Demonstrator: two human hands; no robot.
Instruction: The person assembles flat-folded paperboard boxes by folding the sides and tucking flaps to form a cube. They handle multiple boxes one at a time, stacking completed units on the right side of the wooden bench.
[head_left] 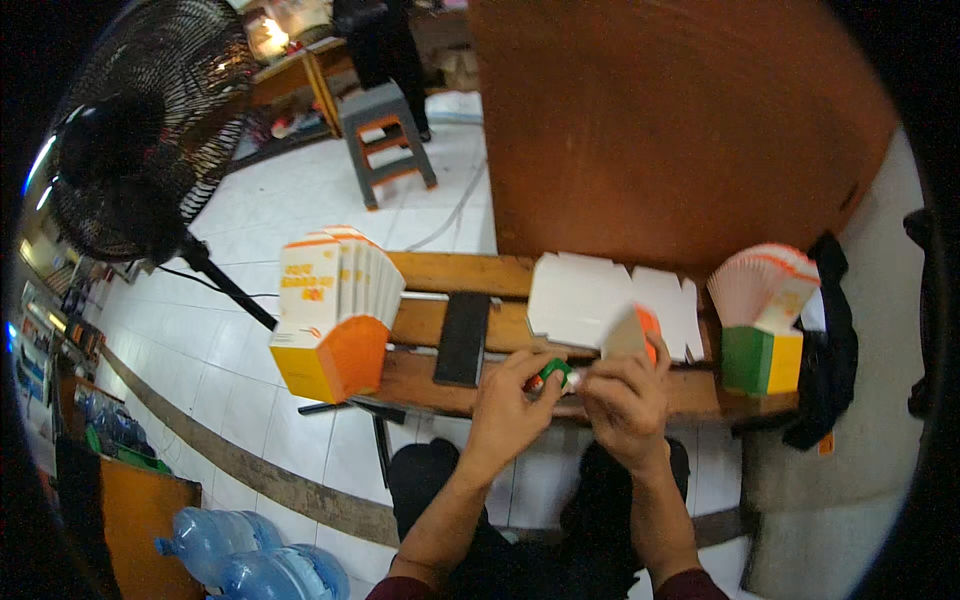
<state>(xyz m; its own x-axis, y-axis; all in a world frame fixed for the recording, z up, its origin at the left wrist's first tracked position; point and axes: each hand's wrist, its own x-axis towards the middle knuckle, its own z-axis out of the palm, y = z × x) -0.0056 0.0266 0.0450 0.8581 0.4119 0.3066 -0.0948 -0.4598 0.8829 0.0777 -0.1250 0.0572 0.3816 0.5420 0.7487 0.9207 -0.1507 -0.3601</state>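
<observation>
My left hand (518, 408) is closed around a small green tube (555, 373) with a bit of red; its white tip points toward my right hand. My right hand (632, 405) is closed on a blurred paper carton (630, 335), pale with an orange edge, which stands up above the fingers. Its fingertips are close to the tube's tip; whether they touch is unclear. Just beyond, flat white carton blanks (575, 300) lie on the slatted wooden bench (412, 375). A black rectangular slab (462, 340), like a phone, lies left of my hands.
Nested orange, yellow and white cartons (335, 320) stand at the bench's left; a green and yellow stack (762, 340) stands at its right. A black fan (130, 150), a grey stool (385, 140), a brown panel (680, 130) and large blue water bottles (280, 575) surround the bench.
</observation>
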